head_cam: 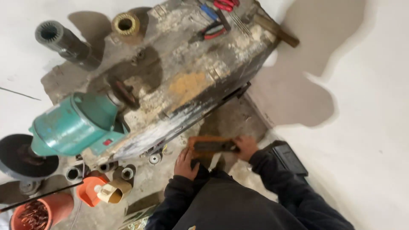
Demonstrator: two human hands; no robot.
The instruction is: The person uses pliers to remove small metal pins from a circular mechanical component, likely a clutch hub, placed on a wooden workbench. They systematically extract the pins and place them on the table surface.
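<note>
Far left, teal bench grinder (74, 125) sits on the grimy worktop (187, 81); pliers (211, 32) farther back. Below the worktop's edge, I see my left hand (185, 164) and right hand (246, 147) each gripping one end of an orange flat block (213, 145). Its long axis runs left-right between my hands; neither is nearer.

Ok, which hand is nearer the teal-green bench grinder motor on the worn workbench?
Left. The left hand grips the orange tool's end toward the teal-green bench grinder motor; the right hand holds the far end.
</note>
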